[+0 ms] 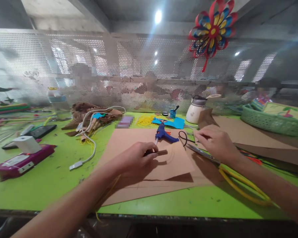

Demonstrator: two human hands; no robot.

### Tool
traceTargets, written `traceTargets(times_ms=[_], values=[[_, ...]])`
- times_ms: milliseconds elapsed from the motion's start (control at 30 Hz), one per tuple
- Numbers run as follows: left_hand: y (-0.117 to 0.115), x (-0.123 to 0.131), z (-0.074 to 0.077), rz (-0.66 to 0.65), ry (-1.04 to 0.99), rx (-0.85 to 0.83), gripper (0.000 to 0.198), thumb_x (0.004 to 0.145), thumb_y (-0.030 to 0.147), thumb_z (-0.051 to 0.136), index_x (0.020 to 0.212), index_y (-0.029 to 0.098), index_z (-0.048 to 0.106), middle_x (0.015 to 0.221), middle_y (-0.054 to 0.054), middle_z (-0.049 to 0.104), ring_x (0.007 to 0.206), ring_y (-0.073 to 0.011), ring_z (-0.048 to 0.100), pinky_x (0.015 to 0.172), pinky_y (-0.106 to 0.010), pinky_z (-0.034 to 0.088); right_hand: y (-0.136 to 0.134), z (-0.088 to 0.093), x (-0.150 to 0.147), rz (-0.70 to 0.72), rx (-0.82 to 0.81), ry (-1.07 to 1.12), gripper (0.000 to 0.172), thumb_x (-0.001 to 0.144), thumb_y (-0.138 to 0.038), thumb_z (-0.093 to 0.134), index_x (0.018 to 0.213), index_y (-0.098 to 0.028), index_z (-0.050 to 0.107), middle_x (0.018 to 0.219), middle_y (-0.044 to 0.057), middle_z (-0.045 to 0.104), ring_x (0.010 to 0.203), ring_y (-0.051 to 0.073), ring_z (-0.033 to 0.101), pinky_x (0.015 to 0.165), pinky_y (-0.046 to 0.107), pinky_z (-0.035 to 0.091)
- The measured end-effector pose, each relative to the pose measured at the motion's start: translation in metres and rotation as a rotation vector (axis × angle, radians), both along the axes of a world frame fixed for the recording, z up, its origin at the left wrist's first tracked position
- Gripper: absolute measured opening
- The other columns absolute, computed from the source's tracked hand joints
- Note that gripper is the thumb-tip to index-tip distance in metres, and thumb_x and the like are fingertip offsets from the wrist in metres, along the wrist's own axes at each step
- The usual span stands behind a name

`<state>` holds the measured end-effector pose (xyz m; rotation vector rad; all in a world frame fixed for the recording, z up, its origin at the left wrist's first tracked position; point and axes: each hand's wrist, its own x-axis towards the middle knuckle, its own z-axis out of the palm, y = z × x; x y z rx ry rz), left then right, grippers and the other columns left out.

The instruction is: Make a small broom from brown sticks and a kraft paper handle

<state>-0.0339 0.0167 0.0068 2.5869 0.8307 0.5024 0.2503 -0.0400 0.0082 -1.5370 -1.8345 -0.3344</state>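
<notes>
My left hand (142, 155) is closed around a small brown paper piece (163, 152), whose narrow end sticks out to the right over a sheet of brown craft paper (178, 165). Just beyond it lies a blue glue gun (165, 134). My right hand (213, 140) is raised at the right, its fingers drawn together; whatever they may hold is too small to make out. Beneath that hand are scissors (201, 151) with long blades and yellow handles (243, 186). A thin black cord (183, 138) loops beside the glue gun.
On the green table (59, 191) at left sit a purple power strip (24, 162) with a white charger, a phone (43, 131) and a white cable (75, 165). Behind are crumpled brown paper (86, 110), blue paper (173, 123) and a white jug (195, 110). A green basket (270, 122) stands right.
</notes>
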Motion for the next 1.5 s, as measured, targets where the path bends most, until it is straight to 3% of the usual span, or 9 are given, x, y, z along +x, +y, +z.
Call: traceTargets(times_ms=[200, 367, 633, 833, 1000, 1133, 1233, 1367, 1500], values=[[-0.002, -0.001, 0.002, -0.007, 0.000, -0.009, 0.024, 0.086, 0.031, 0.040, 0.084, 0.020, 0.061, 0.078, 0.000, 0.063, 0.068, -0.0137, 0.053, 0.060, -0.025, 0.037, 0.054, 0.021, -0.031, 0.100, -0.198, -0.088, 0.026, 0.084, -0.024, 0.043, 0.082, -0.017, 0.067, 0.089, 0.006, 0.069, 0.080, 0.017, 0.060, 0.071, 0.026, 0.043], [-0.003, 0.000, 0.000, -0.011, 0.001, 0.008, 0.023, 0.085, 0.028, 0.039, 0.083, 0.018, 0.059, 0.078, -0.001, 0.063, 0.068, -0.0135, 0.052, 0.062, -0.025, 0.037, 0.094, -0.002, -0.061, 0.110, -0.360, -0.242, 0.011, 0.068, -0.026, 0.062, 0.068, -0.016, 0.066, 0.077, 0.008, 0.067, 0.076, 0.021, 0.057, 0.066, 0.027, 0.040], [-0.014, 0.002, 0.001, 0.008, 0.095, 0.027, 0.023, 0.083, 0.026, 0.038, 0.081, 0.018, 0.059, 0.080, -0.003, 0.062, 0.068, -0.0145, 0.050, 0.061, -0.025, 0.035, 0.114, -0.027, -0.051, 0.039, -0.358, -0.250, 0.021, 0.063, -0.019, 0.064, 0.084, -0.016, 0.066, 0.093, 0.010, 0.061, 0.089, 0.026, 0.053, 0.074, 0.033, 0.041], [-0.015, 0.002, 0.003, -0.003, 0.097, 0.038, 0.024, 0.083, 0.026, 0.039, 0.087, 0.018, 0.061, 0.085, -0.005, 0.063, 0.073, -0.0160, 0.052, 0.066, -0.026, 0.037, 0.111, -0.018, -0.034, 0.026, -0.205, -0.074, 0.025, 0.065, -0.017, 0.061, 0.090, -0.016, 0.064, 0.092, 0.009, 0.061, 0.086, 0.023, 0.056, 0.077, 0.031, 0.043], [-0.010, 0.000, -0.002, 0.026, 0.078, -0.008, 0.026, 0.085, 0.028, 0.038, 0.089, 0.018, 0.061, 0.085, -0.005, 0.063, 0.073, -0.0163, 0.052, 0.064, -0.026, 0.037, 0.103, 0.006, 0.014, -0.038, -0.046, 0.199, 0.036, 0.066, -0.016, 0.059, 0.102, -0.015, 0.062, 0.100, 0.010, 0.064, 0.093, 0.025, 0.058, 0.082, 0.036, 0.045], [-0.002, -0.001, -0.005, 0.035, 0.036, -0.049, 0.024, 0.084, 0.030, 0.040, 0.092, 0.018, 0.060, 0.091, -0.005, 0.063, 0.078, -0.0173, 0.053, 0.067, -0.027, 0.038, 0.075, 0.028, 0.041, 0.002, 0.005, 0.426, 0.036, 0.076, -0.030, 0.056, 0.108, -0.013, 0.058, 0.101, 0.012, 0.066, 0.090, 0.025, 0.061, 0.078, 0.037, 0.048], [0.004, -0.001, -0.003, 0.038, 0.024, -0.086, 0.025, 0.084, 0.030, 0.041, 0.094, 0.017, 0.059, 0.092, -0.006, 0.062, 0.078, -0.0175, 0.053, 0.067, -0.027, 0.039, 0.041, 0.039, 0.034, 0.198, -0.106, 0.536, 0.035, 0.084, -0.042, 0.049, 0.106, -0.017, 0.060, 0.103, 0.010, 0.066, 0.086, 0.021, 0.064, 0.075, 0.033, 0.051], [0.008, -0.004, 0.006, 0.025, 0.000, -0.112, 0.026, 0.085, 0.032, 0.041, 0.092, 0.015, 0.059, 0.088, -0.005, 0.062, 0.076, -0.0164, 0.052, 0.067, -0.027, 0.039, 0.002, 0.040, 0.008, 0.699, -0.414, 0.842, 0.025, 0.084, -0.037, 0.054, 0.103, -0.024, 0.064, 0.108, 0.009, 0.065, 0.090, 0.021, 0.063, 0.078, 0.035, 0.050], [0.009, -0.011, 0.015, -0.027, -0.050, -0.184, 0.030, 0.087, 0.038, 0.042, 0.095, 0.016, 0.061, 0.087, -0.004, 0.062, 0.077, -0.0154, 0.054, 0.068, -0.027, 0.040, -0.016, 0.028, -0.006, 0.790, -0.610, 0.753, 0.028, 0.084, -0.037, 0.054, 0.107, -0.026, 0.064, 0.110, 0.009, 0.064, 0.098, 0.027, 0.060, 0.082, 0.039, 0.049]])
